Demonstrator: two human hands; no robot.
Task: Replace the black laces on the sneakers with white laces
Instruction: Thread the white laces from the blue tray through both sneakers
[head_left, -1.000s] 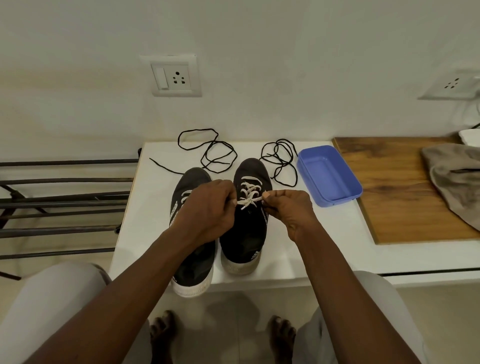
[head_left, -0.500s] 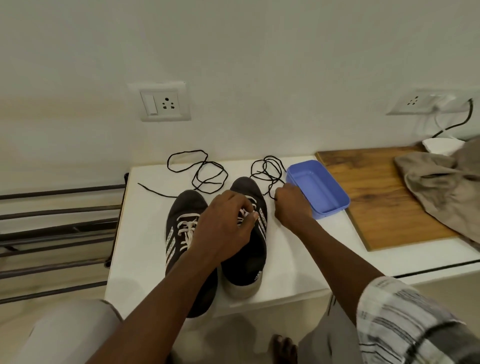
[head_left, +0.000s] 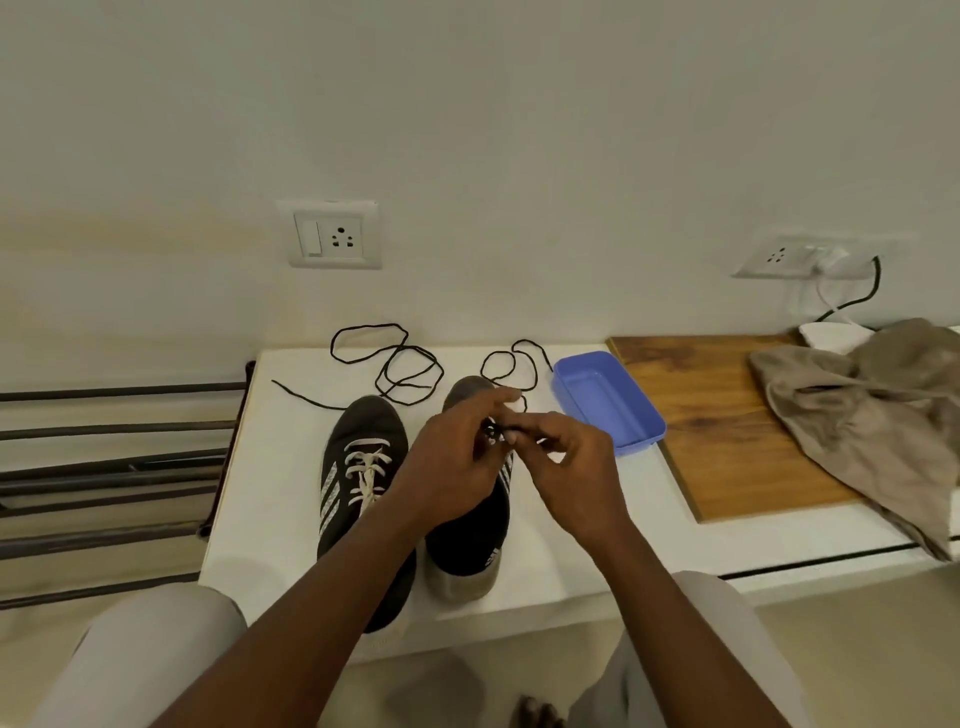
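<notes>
- Since half a second ago the right hand (head_left: 571, 467) has drawn back from the far side of the worktop (head_left: 260, 493), and the left hand (head_left: 452, 462) has lifted off the shoe; the two now meet in the air over the right sneaker (head_left: 467, 545)
- Between them is the black lace (head_left: 511, 358): one end is bunched at the fingertips, and the rest lies in loops on the worktop past that sneaker's toe, just beside the blue tray (head_left: 602, 400)
- Left grip is narrow, thumb and fingers pinching the small dark bunch, index finger stretched forward; right grip is narrow too, curled fingers pinching the same lace from the other side
- Right sneaker stands toe to the wall, its lacing mostly hidden under the hands
- Left sneaker (head_left: 363, 431) stands just beside it, threaded with white laces (head_left: 368, 470)
- Second black lace (head_left: 405, 364) lies in loose loops past the left sneaker's toe, one end trailing left
- Right of the tray lies a wooden board (head_left: 727, 415) with a brown cloth (head_left: 872, 415) partly over it
- Wall socket (head_left: 335, 235) is on the wall behind the sneakers; dark rack rods (head_left: 104, 431) run off to the left
</notes>
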